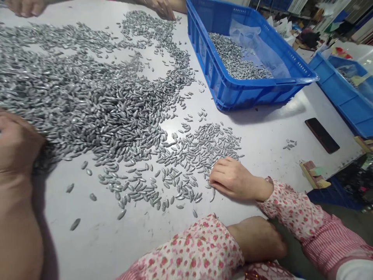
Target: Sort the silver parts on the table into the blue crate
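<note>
A broad heap of small grey metal oval pieces (87,97) covers the white table (262,144), thinning to a scattered patch (189,155) near the middle. My left hand (17,146) rests at the heap's near left edge, its back toward me and its fingers tucked out of sight against the pieces. My bare left forearm runs down the left border. My right hand is not in view. A co-worker in pink floral sleeves reaches in from the lower right: one hand (233,179) lies on the table, fingers curled at the scattered pieces, and the other hand (258,238) hangs at the table edge.
A blue plastic crate (230,91) holding more grey pieces and a clear bag stands at the back right. A second blue crate (346,101) sits beyond the table's right side. A dark phone (322,135) lies near the right edge. Other people's hands (163,7) touch the heap's far side.
</note>
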